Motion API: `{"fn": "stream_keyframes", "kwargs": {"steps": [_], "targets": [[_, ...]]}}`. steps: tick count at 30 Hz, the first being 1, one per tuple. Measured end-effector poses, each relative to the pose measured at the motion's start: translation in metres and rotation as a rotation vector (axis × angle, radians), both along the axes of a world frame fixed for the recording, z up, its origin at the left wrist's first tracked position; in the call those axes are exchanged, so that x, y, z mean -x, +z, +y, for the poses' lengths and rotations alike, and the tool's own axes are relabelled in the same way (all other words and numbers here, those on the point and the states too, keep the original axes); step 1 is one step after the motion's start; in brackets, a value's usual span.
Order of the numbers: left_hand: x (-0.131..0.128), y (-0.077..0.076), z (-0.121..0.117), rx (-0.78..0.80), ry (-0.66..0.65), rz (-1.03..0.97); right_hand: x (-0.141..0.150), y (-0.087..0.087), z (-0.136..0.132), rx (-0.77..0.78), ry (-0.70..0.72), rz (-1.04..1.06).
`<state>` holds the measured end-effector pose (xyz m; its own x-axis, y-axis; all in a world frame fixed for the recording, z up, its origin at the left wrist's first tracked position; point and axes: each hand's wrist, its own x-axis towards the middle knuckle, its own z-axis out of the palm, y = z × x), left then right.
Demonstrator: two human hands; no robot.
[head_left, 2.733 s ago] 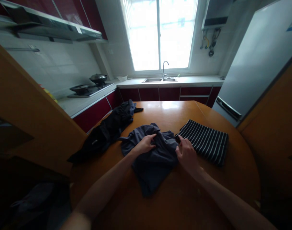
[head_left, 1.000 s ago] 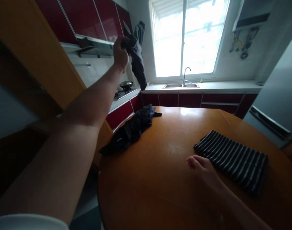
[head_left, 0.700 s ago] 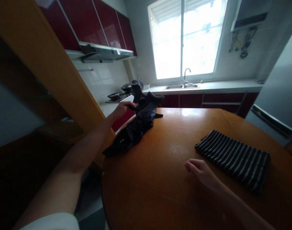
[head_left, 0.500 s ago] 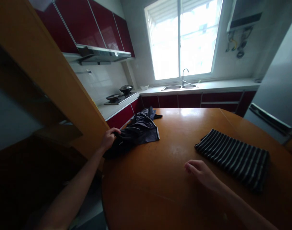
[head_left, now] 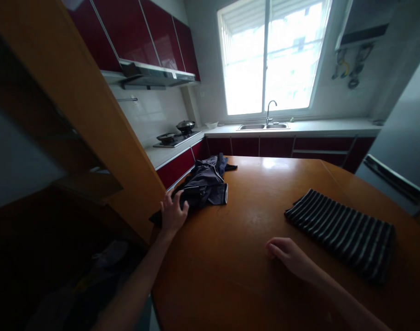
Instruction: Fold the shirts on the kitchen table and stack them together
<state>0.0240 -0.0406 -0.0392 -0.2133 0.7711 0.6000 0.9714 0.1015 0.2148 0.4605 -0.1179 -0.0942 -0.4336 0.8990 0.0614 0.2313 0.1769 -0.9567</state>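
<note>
One clothes heap (head_left: 208, 174), likely light and limp, lies just beyond the spread left hand (head_left: 173, 214), contact unclear; its pale-edged hem (head_left: 226, 194), rightward, suits pinching. The right hand (head_left: 288, 253) is curled.

Left of centre, a bare left hand (head_left: 173, 215) on a bare, slim left forearm (head_left: 137, 280), blurred toward the bottom edge; lower right, a bare right hand (head_left: 289, 254) and bare right forearm (head_left: 344, 296), narrowing at the wrist
</note>
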Motion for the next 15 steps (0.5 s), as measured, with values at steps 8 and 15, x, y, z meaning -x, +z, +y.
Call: {"fn": "stream_keyframes", "kwargs": {"steps": [8,15], "targets": [[-0.005,-0.022,0.057,0.393,0.107,0.057,-0.002,-0.006,0.002,0.035,0.018,0.017],[-0.008,-0.023,0.061,0.34,0.101,0.052,-0.028,0.018,0.016,-0.116,-0.225,-0.02]]}}
